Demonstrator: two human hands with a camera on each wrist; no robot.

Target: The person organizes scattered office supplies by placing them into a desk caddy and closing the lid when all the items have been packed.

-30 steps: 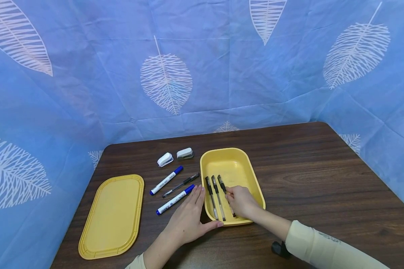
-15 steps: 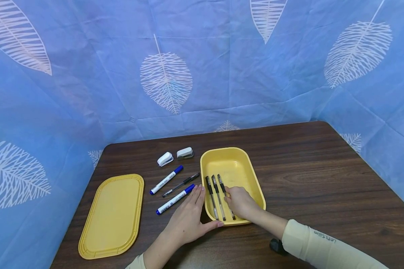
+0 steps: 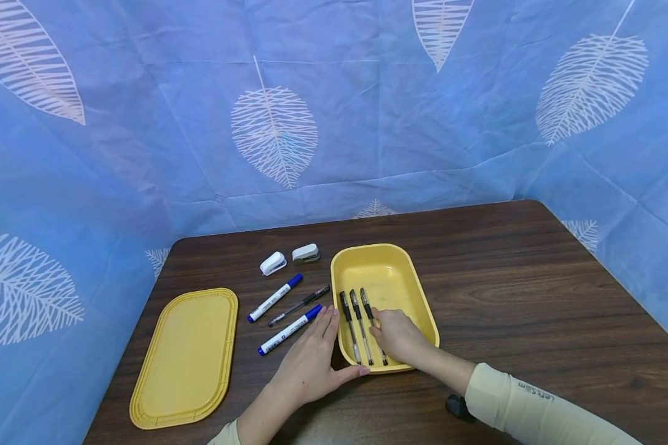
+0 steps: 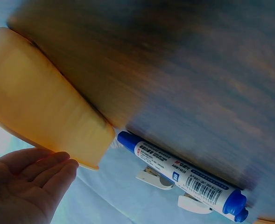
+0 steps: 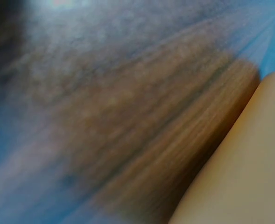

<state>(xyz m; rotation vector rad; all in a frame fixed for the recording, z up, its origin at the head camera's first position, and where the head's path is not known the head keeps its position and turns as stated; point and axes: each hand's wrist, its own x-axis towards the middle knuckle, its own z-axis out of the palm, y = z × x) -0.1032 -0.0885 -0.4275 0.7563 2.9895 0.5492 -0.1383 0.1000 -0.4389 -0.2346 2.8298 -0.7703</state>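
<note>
Inside the yellow plastic box [image 3: 386,266], three black-and-clear gel pens lie side by side, pointing away from me. My right hand [image 3: 399,337] reaches into the box and pinches the rightmost gel pen [image 3: 366,304] near its middle; the fingertips are partly hidden. The middle gel pen [image 3: 360,318] and the left gel pen [image 3: 349,321] lie untouched. My left hand [image 3: 312,355] rests against the box's left side, fingers straight and thumb at the near rim. In the left wrist view, the left fingertips [image 4: 67,161] touch the box's rim. The right wrist view does not show the right hand.
Left of the box lie two blue-capped markers, a white marker [image 3: 284,334] and another marker [image 3: 273,301], with a gel pen [image 3: 299,307] between them. Two small staplers, a white stapler [image 3: 273,264] and a grey-white stapler [image 3: 306,253], stand behind. A yellow lid [image 3: 186,358] lies far left.
The rightmost pen's near end has shifted slightly left and toward me, bringing it more in line with the others. The right hand has barely moved; the left hand stays put.
</note>
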